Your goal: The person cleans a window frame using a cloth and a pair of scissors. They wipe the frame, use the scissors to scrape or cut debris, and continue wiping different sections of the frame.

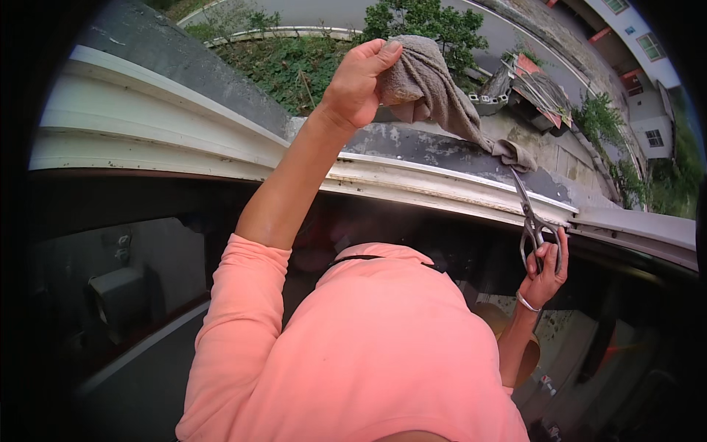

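My left hand grips one end of a grey-brown cloth and holds it up over the outer ledge beyond the window frame. The cloth hangs slanting to the right, and its far end bunches near the tips of the scissors. In my right hand are metal scissors, fingers at the handle loops, blades pointing up toward the cloth's lower end. The blades look closed or nearly so. Whether their tips touch the cloth I cannot tell. A bracelet is on my right wrist.
A white window frame with sliding tracks crosses before me, with a weathered grey ledge outside it. Far below lie green plants, a road and a pile of boards and sheets. Dark indoor space surrounds my body.
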A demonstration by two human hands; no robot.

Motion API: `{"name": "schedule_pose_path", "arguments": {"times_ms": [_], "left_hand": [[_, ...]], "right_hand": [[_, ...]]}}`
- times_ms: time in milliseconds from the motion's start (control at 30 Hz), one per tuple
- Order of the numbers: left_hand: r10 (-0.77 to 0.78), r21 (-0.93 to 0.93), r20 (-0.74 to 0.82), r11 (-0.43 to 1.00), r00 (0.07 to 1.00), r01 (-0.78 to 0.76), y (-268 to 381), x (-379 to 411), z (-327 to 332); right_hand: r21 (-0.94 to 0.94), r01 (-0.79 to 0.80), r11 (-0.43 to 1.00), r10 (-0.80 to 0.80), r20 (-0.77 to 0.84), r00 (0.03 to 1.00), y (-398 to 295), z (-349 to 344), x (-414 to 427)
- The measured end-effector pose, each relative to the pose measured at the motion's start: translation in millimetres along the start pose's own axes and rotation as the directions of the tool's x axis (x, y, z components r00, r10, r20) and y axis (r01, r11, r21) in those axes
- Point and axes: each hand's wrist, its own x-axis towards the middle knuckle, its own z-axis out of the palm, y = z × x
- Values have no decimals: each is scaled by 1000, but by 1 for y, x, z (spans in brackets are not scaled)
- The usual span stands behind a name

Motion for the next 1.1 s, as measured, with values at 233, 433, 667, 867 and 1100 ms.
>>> {"name": "schedule_pose_path", "arguments": {"times_ms": [233,433,667,867,1100], "left_hand": [[296,-242,251,941,921,-237,96,-10,76],[366,-181,328,929,871,-322,108,0,31],[-497,759,575,29,650,-650,-104,-34,-13],[-521,795,585,216,622,-567,-119,-24,-15],[-356,678,713,131,603,-724,-181,-3,34]], "right_hand": [[111,-3,994,15,-112,994,14,-32,-34],[171,55,984,-7,-270,963,4,-53,-39],[200,-33,979,114,-405,907,13,-69,-65],[105,-73,992,114,-479,870,8,-85,-95],[167,-155,974,223,-555,801,16,-92,-122]]}}
